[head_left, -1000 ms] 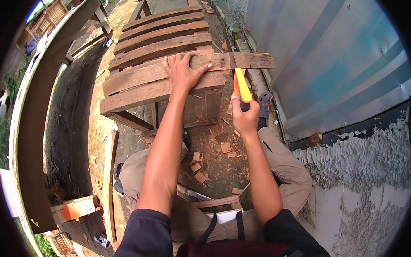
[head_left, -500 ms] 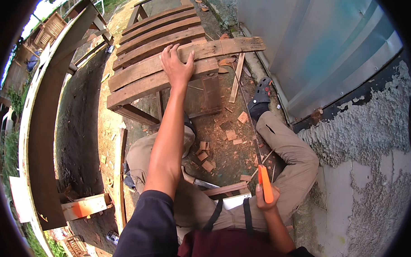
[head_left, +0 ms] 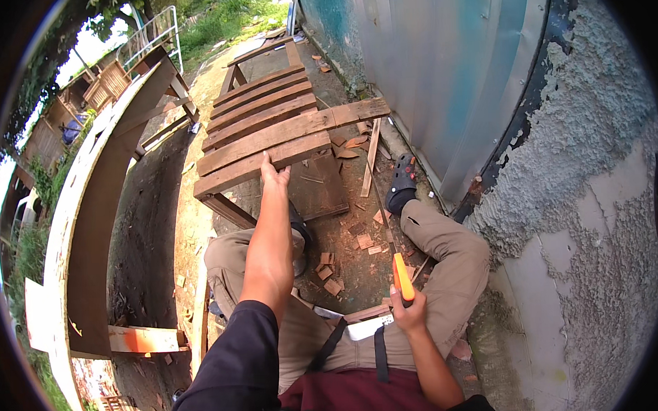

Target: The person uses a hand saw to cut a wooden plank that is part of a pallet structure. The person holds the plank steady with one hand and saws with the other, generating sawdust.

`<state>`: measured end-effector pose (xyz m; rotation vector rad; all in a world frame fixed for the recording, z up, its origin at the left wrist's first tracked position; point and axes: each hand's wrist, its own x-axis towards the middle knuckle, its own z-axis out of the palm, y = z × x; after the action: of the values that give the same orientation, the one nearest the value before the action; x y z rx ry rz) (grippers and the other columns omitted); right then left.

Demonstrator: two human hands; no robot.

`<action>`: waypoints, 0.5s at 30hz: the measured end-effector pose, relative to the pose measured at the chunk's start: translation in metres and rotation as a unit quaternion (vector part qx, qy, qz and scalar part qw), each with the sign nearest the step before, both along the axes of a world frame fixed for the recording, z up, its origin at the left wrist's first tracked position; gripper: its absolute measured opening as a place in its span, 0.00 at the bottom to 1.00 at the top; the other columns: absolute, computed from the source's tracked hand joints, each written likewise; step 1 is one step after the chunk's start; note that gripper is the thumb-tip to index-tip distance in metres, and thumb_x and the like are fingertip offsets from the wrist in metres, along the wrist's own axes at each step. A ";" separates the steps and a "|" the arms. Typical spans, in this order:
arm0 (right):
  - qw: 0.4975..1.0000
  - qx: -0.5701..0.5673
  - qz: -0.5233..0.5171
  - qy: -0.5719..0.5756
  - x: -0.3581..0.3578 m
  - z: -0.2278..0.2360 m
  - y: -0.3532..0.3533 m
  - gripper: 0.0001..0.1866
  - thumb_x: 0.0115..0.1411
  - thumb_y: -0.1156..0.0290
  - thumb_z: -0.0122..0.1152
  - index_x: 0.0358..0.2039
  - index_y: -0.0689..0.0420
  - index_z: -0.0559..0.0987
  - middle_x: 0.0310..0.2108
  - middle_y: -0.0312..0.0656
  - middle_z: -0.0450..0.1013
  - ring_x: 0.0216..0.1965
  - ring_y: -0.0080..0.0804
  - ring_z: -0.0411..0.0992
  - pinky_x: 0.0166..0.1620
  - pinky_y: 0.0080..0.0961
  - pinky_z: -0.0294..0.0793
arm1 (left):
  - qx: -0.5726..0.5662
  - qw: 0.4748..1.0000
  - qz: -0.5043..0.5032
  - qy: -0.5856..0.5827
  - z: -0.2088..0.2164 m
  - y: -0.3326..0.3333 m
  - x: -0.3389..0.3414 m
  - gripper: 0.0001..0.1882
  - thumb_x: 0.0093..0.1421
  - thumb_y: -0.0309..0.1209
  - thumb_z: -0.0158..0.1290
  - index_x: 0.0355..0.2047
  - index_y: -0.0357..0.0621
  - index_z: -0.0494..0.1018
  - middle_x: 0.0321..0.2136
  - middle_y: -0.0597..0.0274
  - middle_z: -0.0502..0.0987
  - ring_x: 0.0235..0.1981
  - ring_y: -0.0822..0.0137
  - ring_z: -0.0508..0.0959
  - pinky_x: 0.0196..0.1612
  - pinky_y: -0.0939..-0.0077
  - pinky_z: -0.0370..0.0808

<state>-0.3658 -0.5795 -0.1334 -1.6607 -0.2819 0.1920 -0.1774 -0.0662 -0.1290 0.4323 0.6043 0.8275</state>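
Note:
A low slatted wooden bench frame (head_left: 260, 114) stands ahead of me, with a longer plank (head_left: 297, 133) lying across its near end and jutting out to the right. A pencil-like dark line crosses that plank near its right part. My left hand (head_left: 275, 180) grips the bench's nearest slat (head_left: 226, 178) at its front edge, thumb on top, other fingers partly hidden beneath. Over my right thigh, my right hand (head_left: 411, 313) is closed round the orange handle of a handsaw (head_left: 402, 277). Its thin blade, seen nearly edge-on, points forward, apart from the plank.
Wood offcuts (head_left: 364, 241) litter the ground between my legs. A narrow strip (head_left: 371, 157) lies below the plank's overhang. A metal sheet wall (head_left: 440, 78) and rough plastered wall (head_left: 574, 161) border the right. At left stands a long wooden frame (head_left: 90, 214).
My left hand has left the top of the plank and now holds the near slat's front edge. The saw has shifted slightly in my right hand's grip as the view tilted up.

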 end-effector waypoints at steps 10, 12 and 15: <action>0.988 0.063 0.000 -0.139 -0.007 0.034 0.007 0.08 0.61 0.69 0.66 0.32 0.61 0.80 0.19 0.44 0.75 0.21 0.40 0.78 0.27 0.33 0.73 | -0.019 0.996 -0.032 0.079 0.010 -0.021 -0.020 0.21 0.71 0.38 0.51 0.57 0.35 0.68 0.60 0.46 0.69 0.60 0.44 0.72 0.64 0.38 0.69; 0.985 0.069 0.004 -0.160 -0.008 0.034 0.008 0.07 0.61 0.71 0.66 0.32 0.61 0.80 0.20 0.44 0.75 0.21 0.40 0.78 0.27 0.33 0.73 | -0.013 0.997 -0.030 0.073 0.011 -0.040 -0.033 0.22 0.71 0.38 0.52 0.58 0.36 0.67 0.59 0.45 0.69 0.60 0.43 0.72 0.64 0.37 0.70; 0.978 0.075 0.024 -0.194 -0.010 0.037 0.015 0.06 0.61 0.74 0.62 0.29 0.62 0.76 0.15 0.38 0.67 0.15 0.30 0.70 0.22 0.29 0.66 | -0.055 0.993 0.000 0.104 0.005 -0.064 -0.074 0.24 0.69 0.38 0.55 0.58 0.35 0.66 0.59 0.45 0.70 0.60 0.43 0.72 0.65 0.38 0.68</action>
<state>-0.3756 -0.5644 -0.0964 -1.5333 -0.6163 -0.1186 -0.2513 -0.1303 -0.1243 0.4202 0.8387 0.7512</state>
